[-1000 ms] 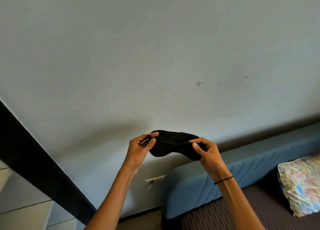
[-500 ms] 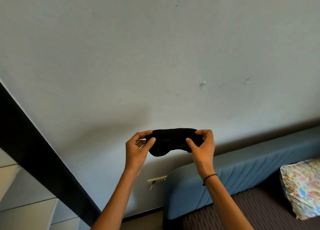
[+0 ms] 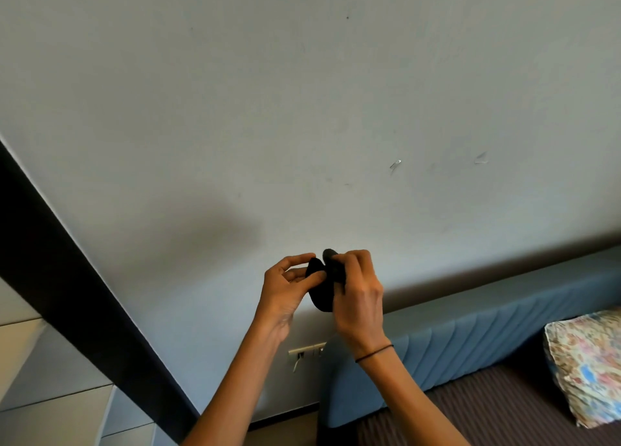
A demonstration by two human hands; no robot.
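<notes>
Pale grey wall [image 3: 302, 109] fills most of what you see, with a blue padded headboard [image 3: 487, 338] running along its foot at the lower right. Left of that headboard a dark slanted beam [image 3: 84, 294] cuts across. Below it lies a brown striped mattress [image 3: 470, 418], with a floral pillow [image 3: 591, 365] leaning against the padding at the far right. Just above the headboard's left end, you hold both hands up in the air. Your left hand [image 3: 285, 291] pinches one side of the black eye mask [image 3: 322, 297] between thumb and fingers. Your right hand [image 3: 359, 297] curls over the other side, its knuckles hiding much of the cloth. You seem to hold it high and close so you can bring its two ends together neatly, with nothing underneath to snag it. The mask looks doubled over, so its long axis now runs roughly up and down. Its two rounded ends point up and its curved lower edge points down toward the headboard. A wall socket [image 3: 307, 350] sits just left of the headboard, and a thin black band [image 3: 374, 351] circles your right wrist.
</notes>
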